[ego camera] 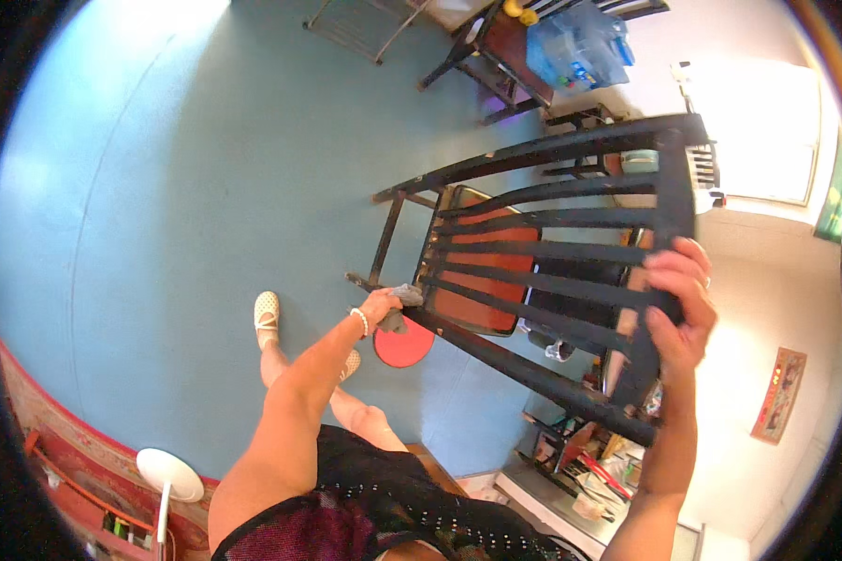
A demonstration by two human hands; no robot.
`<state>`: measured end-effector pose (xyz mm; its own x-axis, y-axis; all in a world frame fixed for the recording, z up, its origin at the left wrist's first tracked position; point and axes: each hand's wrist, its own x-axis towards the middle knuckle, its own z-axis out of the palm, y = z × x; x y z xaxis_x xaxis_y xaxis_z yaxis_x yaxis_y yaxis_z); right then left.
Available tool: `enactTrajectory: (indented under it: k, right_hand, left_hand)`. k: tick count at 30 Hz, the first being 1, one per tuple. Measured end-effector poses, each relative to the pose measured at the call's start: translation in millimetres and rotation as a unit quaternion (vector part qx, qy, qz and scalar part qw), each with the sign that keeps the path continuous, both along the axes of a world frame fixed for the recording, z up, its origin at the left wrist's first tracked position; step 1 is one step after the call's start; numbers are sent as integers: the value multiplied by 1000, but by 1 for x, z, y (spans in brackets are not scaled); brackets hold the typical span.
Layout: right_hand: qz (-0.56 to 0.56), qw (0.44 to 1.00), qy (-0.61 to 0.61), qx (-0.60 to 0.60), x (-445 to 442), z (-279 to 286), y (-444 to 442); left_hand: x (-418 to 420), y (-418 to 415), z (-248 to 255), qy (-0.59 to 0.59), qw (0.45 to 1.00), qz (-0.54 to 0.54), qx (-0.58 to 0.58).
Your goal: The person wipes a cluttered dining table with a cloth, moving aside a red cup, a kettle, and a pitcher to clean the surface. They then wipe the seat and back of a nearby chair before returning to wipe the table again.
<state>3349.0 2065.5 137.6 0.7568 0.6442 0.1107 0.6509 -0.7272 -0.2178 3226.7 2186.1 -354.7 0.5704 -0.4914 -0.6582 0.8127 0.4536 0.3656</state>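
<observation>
A dark wooden chair (593,144) with a slatted back stands tilted before me, its paint chipped in places. Through the slats shows its reddish-brown seat (488,270). My right hand (684,301) grips the top rail of the backrest, fingers over the far side and thumb on the near face. In my left hand (380,308) is a crumpled grey cloth (407,296), pressed to the lower part of the chair's near side post. The fingers around the cloth are partly hidden. Just below that hand is a round red stool top (403,342), partly covered by the cloth.
Another dark chair (505,59) bears clear blue plastic bottles (579,49) and yellow fruit. A metal rack (365,28) stands on the blue floor (182,231). Cluttered items (603,470) fill a surface at lower right. A white round-headed stand (170,477) is at lower left, by a red patterned covering.
</observation>
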Motion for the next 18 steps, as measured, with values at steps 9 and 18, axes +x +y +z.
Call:
enactTrajectory:
  k: [9, 18]
  right_hand:
    - [52, 798, 305, 517, 4, -7, -38]
    - [-379, 588, 544, 464, -221, -221, -146]
  left_hand:
    - [-82, -22, 153, 56, 943, 304, -127]
    - [-116, -92, 241, 102, 983, 55, -144]
